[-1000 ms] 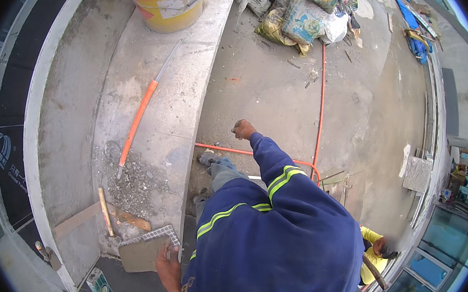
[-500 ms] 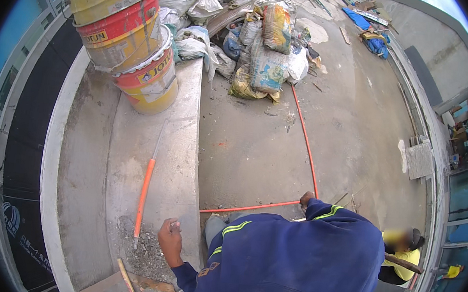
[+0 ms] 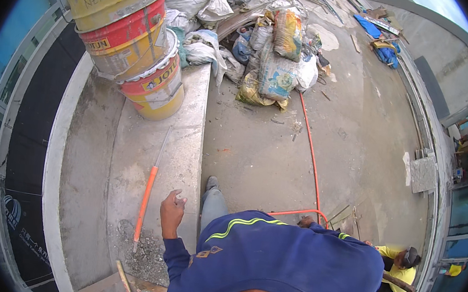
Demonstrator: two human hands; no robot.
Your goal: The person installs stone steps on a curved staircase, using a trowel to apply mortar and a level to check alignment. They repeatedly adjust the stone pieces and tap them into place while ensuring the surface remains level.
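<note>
My left hand (image 3: pixel 172 213) is raised over the pale concrete ledge (image 3: pixel 187 158), fingers loosely bent and apart, with nothing visible in them. Beside it on the ledge lies an orange tube (image 3: pixel 146 202) with a thin grey rod or pipe (image 3: pixel 163 146) out of its upper end. My right hand (image 3: pixel 306 221) is closed, low over the floor by a bend of orange hose or conduit (image 3: pixel 289 211). My sleeve partly hides it, so what it grips does not show. A wooden handle (image 3: pixel 399 283) sticks out beyond my right sleeve; its other end is hidden.
Stacked yellow-and-red pails (image 3: pixel 155 90) stand on the ledge. Filled sacks (image 3: pixel 277 74) lie farther off. Rubble (image 3: pixel 147 258) and a wooden-handled tool (image 3: pixel 126 282) are near my left sleeve. A person in yellow (image 3: pixel 400 269) crouches at right. More orange tubing (image 3: pixel 311 148) crosses the floor.
My right hand has moved lower in view, and the orange tubing beside it now curves. My left hand has risen. A leg and shoe now show beside the ledge.
</note>
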